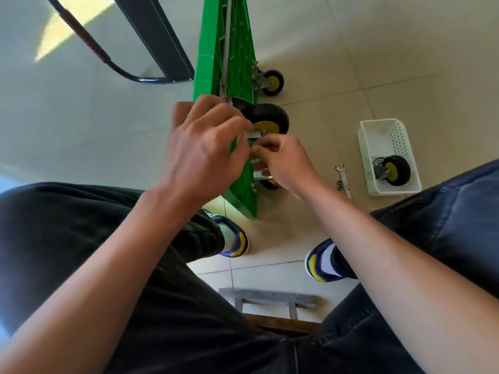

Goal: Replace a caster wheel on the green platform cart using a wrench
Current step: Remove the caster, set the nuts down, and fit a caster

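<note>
Pale floor tiles fill the frame, with the green platform cart (pixel 240 49) standing on edge at centre. Fingers of the right hand (pixel 280 160) pinch something small, probably a nut or bolt, at a caster's mounting plate; the left hand (pixel 205 147) curls over the caster wheel (pixel 266 120), steadying it. Mid right, the wrench (pixel 343 179) lies on the floor beside a white basket (pixel 364 136) holding another caster (pixel 393 171). Hand-threading seems underway; wrench tightening remains.

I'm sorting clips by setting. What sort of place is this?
Probably an indoor room or hallway, used as a makeshift repair spot, not a fitted workshop. The floor is pale tile, sunlit near a dark frame; the wrench and white basket lie on the floor beside the green cart.
</note>
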Demonstrator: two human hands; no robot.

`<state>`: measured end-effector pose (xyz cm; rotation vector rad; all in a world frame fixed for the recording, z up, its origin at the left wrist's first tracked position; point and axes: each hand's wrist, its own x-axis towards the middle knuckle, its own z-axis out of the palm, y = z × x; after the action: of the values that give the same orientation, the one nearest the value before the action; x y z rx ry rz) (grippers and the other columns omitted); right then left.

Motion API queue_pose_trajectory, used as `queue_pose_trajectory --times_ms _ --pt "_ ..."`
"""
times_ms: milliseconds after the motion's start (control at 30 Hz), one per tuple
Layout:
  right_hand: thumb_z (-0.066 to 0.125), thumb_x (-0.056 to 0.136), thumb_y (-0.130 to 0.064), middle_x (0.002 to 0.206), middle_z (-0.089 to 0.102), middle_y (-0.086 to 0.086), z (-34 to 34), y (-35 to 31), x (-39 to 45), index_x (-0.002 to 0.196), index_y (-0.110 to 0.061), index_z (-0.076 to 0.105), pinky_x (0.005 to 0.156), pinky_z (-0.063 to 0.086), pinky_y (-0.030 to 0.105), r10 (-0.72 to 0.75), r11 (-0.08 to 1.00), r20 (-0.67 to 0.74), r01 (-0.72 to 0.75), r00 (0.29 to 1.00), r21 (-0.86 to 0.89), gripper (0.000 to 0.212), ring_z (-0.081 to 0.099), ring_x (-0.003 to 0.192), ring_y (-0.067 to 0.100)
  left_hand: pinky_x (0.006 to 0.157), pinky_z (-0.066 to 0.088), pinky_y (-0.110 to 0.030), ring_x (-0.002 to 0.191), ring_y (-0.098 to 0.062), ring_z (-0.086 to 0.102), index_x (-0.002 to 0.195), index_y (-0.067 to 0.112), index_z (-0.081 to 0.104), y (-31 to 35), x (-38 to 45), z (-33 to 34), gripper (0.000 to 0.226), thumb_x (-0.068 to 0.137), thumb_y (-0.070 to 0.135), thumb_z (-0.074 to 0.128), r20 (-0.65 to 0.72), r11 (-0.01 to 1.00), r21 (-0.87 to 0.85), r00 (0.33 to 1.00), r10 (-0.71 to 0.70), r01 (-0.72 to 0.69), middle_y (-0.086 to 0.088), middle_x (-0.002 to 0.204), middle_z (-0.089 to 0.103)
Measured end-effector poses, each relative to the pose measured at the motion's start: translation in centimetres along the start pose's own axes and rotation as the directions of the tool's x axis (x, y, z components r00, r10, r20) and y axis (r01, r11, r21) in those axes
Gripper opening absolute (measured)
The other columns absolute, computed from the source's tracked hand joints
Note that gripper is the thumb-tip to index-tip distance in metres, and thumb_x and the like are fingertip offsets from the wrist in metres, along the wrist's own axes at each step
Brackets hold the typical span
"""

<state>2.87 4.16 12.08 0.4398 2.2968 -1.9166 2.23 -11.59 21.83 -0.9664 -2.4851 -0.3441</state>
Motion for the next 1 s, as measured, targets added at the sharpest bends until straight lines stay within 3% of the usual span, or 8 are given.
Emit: queue_pose_trajectory --times_ms 100,200,300,500,600,700,867,1000 --pt "0.065 0.099 -0.026 0.092 0.076 0.008 1.4 -0.6 0.7 0.099 -0.014 0.076 0.069 0.057 0.040 0.013 1.000 0.020 -0.013 1.000 -0.026 0.016 0.074 0.078 0.025 0.092 0.043 -0.046 0.122 -0.029 0.052 0.115 0.018 0.072 -1.9 0.4 -0.5 0.032 0.094 0.034 0.054 0.102 0.960 0.061 0.956 -0.277 0.272 -0.002 0.129 0.065" --pt "0.066 0.099 -0.029 0.091 0.076 0.008 2.5 -1.2 1.0 0.096 -0.013 0.077 0.071 0.060 0.044 0.028 1.000 0.017 -0.028 0.999 0.010 0.020 0.073 0.078 0.025 0.098 0.047 -0.049 0.132 -0.030 0.046 0.137 0.027 0.060 -2.5 0.9 -0.8 0.048 0.091 0.040 0.055 0.245 0.924 0.039 0.893 -0.377 0.380 -0.004 0.150 0.047" --pt "0.065 0.098 -0.035 0.088 0.076 0.014 3.7 -1.8 1.4 0.089 -0.007 0.076 0.078 0.059 0.056 0.063 0.996 0.001 -0.063 0.998 0.063 0.031 0.073 0.080 0.031 0.096 0.049 -0.049 0.135 -0.030 0.045 0.145 0.033 0.053 -2.8 1.1 -0.9 0.057 0.088 0.036 0.055 0.318 0.930 0.045 0.877 -0.360 0.366 -0.005 0.159 0.035" --pt "0.067 0.097 -0.033 0.086 0.076 0.017 4.8 -2.0 1.9 0.088 0.000 0.075 0.074 0.061 0.052 0.125 0.982 -0.060 -0.114 0.990 0.150 0.036 0.074 0.075 0.032 0.091 0.052 -0.048 0.138 -0.033 0.039 0.140 0.032 0.053 -3.0 0.8 -0.5 0.057 0.083 0.034 0.045 0.389 0.938 0.087 0.856 -0.341 0.334 -0.005 0.160 0.021" --pt "0.068 0.097 -0.031 0.089 0.075 0.021 4.9 -1.7 2.0 0.090 0.006 0.074 0.061 0.061 0.037 0.140 0.971 -0.056 -0.126 0.989 0.202 0.038 0.073 0.077 0.033 0.089 0.050 -0.046 0.135 -0.033 0.040 0.128 0.028 0.056 -3.1 0.9 -0.4 0.050 0.081 0.035 0.042 0.382 0.945 0.091 0.865 -0.326 0.316 -0.007 0.158 0.022" --pt "0.069 0.097 -0.027 0.088 0.074 0.022 5.0 -1.6 1.9 0.090 0.008 0.073 0.050 0.051 0.021 0.123 0.966 -0.063 -0.105 0.990 0.236 0.037 0.069 0.067 0.024 0.089 0.050 -0.046 0.132 -0.033 0.042 0.120 0.024 0.059 -3.2 0.8 -0.4 0.044 0.081 0.036 0.041 0.368 0.947 0.094 0.873 -0.319 0.306 -0.009 0.157 0.024" --pt "0.069 0.097 -0.027 0.078 0.074 0.011 5.3 -1.0 1.9 0.082 -0.005 0.076 0.071 0.058 0.047 0.023 0.991 -0.119 -0.007 0.993 0.133 0.028 0.070 0.074 0.028 0.085 0.051 -0.044 0.128 -0.033 0.044 0.115 0.020 0.060 -3.1 0.8 -0.1 0.039 0.082 0.033 0.043 0.343 0.949 0.098 0.885 -0.316 0.300 -0.010 0.154 0.026" --pt "0.066 0.096 -0.017 0.084 0.075 0.000 5.6 -0.7 1.0 0.092 -0.011 0.078 0.076 0.055 0.046 -0.183 0.983 -0.173 0.185 0.968 -0.008 0.014 0.069 0.079 0.019 0.083 0.051 -0.045 0.127 -0.032 0.045 0.115 0.019 0.061 -3.2 0.7 0.0 0.037 0.083 0.030 0.044 0.322 0.950 0.099 0.893 -0.313 0.297 -0.011 0.153 0.027"
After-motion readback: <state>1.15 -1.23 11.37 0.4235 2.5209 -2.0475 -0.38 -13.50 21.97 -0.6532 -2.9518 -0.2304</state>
